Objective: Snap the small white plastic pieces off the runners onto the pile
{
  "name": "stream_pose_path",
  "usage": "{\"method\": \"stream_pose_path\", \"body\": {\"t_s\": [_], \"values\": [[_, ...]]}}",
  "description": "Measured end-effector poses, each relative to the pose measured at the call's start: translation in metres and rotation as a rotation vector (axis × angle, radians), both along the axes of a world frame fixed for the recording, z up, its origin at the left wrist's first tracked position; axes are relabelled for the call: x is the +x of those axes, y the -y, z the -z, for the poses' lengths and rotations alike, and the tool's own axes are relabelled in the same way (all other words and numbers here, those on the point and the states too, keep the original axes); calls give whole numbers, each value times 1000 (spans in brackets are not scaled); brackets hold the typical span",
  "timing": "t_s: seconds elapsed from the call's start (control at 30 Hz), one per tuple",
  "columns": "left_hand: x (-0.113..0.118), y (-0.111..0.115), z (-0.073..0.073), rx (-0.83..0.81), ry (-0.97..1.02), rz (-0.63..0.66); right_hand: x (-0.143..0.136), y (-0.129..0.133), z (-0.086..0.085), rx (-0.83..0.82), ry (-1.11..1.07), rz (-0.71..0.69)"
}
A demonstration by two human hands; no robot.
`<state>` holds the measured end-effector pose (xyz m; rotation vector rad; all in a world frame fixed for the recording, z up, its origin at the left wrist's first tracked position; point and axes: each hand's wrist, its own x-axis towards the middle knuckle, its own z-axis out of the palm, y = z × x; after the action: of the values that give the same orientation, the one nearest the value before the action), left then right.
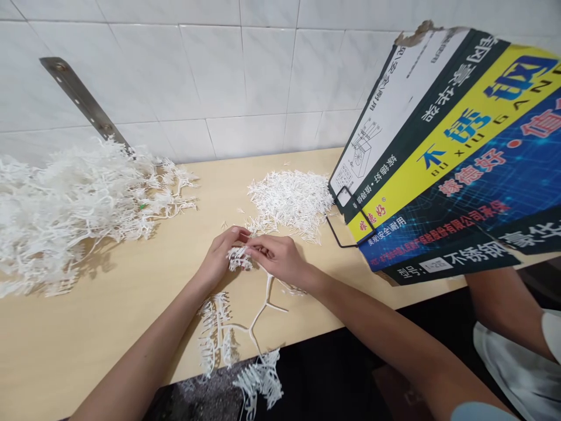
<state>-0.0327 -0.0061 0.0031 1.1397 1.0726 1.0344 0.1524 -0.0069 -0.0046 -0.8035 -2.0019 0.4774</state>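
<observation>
My left hand (218, 255) is closed around one end of a branching white plastic sprue (250, 332), beside a dense cluster of tiny white pieces (239, 258). Close against it, my right hand (280, 257) pinches the same sprue at that cluster, fingers together. From my hands the sprue's thin forked stem runs down toward me. Its other fringed ends rest on the table and hang over the front edge. Just beyond my hands lies a heap of small loose white pieces (291, 202). My fingertips partly hide what they pinch.
A large tangled pile of white sprues (79, 210) lies at left on the wooden table (219, 175). A metal bracket (83, 96) leans on the tiled wall. At right stands a printed cardboard box (447, 158) with a black wire frame (346, 225); another person's arm (508, 310) is below.
</observation>
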Motion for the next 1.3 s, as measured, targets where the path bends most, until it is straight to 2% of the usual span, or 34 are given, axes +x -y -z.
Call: {"method": "stream_pose_path", "body": {"t_s": [0.1, 0.17, 0.37, 0.57, 0.73, 0.87, 1.03, 1.13, 1.2, 1.3], "values": [[-1, 2, 9, 0, 100, 88, 1, -1, -2, -199, -103, 96], [-2, 4, 11, 30, 109, 116, 1, -2, -1, -256, -139, 121], [-2, 6, 1, 164, -284, 61, 1, -4, 2, -318, -167, 108], [2, 6, -3, 78, -165, 30, 0, -4, -1, -394, -202, 29], [-1, 7, 0, 143, -307, -22, -3, -5, -6, -463, -206, -1], [-4, 7, 4, 158, -341, 31, 0, -6, -9, -583, -253, -137], [-7, 8, 6, 135, -239, 106, 5, -13, -6, -864, -423, -396], [-7, 10, 4, 132, -148, 130, 7, -17, -3, -961, -496, -482], [-4, 11, 1, 116, -109, 121, 7, -18, -4, -935, -480, -443], [1, 10, -2, 74, -119, 98, 8, -15, -7, -690, -323, -203]]}}
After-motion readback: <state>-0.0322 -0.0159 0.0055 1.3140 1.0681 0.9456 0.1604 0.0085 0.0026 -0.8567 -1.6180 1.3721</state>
